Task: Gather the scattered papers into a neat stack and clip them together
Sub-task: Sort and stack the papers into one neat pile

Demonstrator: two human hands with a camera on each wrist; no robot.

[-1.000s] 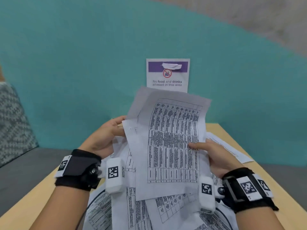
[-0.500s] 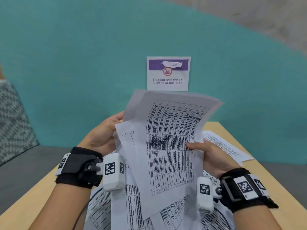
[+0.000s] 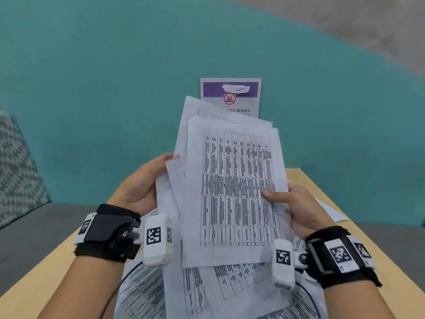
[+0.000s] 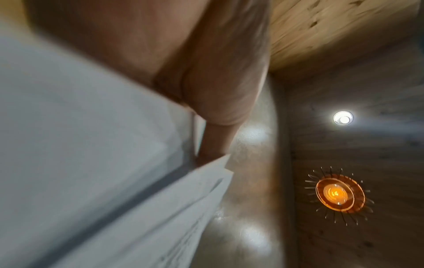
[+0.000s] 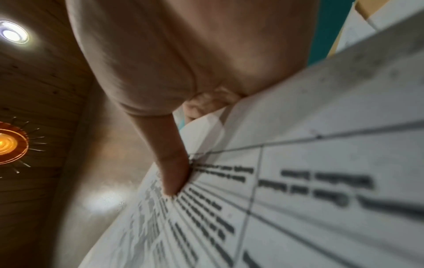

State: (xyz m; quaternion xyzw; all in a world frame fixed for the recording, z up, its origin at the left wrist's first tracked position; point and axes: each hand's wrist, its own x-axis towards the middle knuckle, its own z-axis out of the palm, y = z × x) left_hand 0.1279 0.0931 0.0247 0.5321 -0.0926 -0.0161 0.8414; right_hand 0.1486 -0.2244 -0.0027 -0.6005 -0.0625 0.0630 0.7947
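Left hand and right hand gripping opposite edges of raised papers; right thumb pressed on printed table; loose sheets beneath on wooden table.

left hand: fingers behind the held papers — only thumb and palm show; left wrist view blurred
right hand: fingers hidden behind the sheets, thumb on front
print on sheets: too blurred to read in any view
wall sign: lower text partly covered by the papers' top edge
loose papers on table: partly covered by the held ones, cut off at bottom edge
sheet at right: mostly hidden behind right hand
sheet count: cannot tell — edges overlap
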